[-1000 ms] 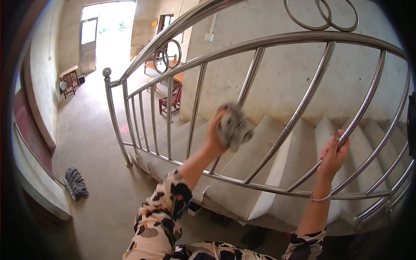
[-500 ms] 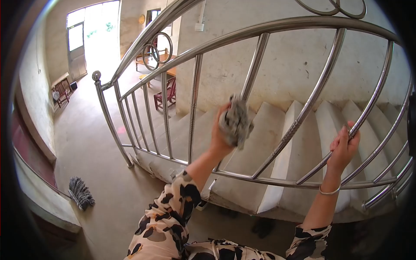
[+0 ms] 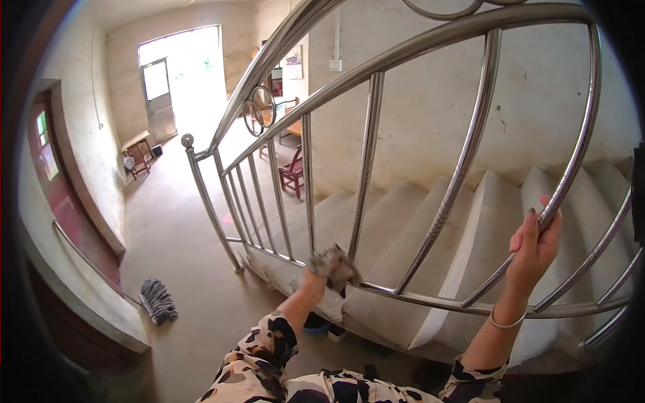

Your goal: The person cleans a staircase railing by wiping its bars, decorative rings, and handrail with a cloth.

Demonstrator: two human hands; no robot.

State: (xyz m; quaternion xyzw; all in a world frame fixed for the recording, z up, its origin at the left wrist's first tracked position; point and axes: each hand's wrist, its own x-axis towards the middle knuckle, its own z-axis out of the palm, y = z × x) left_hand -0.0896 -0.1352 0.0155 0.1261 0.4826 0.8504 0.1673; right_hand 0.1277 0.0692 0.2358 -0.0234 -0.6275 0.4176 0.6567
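Left hand (image 3: 313, 282) clutches a bunched grey rag (image 3: 337, 262) at the foot of a baluster (image 3: 366, 161), down by the bottom rail (image 3: 433, 300) along the staircase's (image 3: 383, 312) outer edge; my right hand (image 3: 534, 245) wraps another baluster (image 3: 594, 80), I'd say for balance.

Left hand (image 3: 313, 283) holding grey rag (image 3: 335, 264), right hand (image 3: 535, 245) gripping metal railing (image 3: 369, 148)
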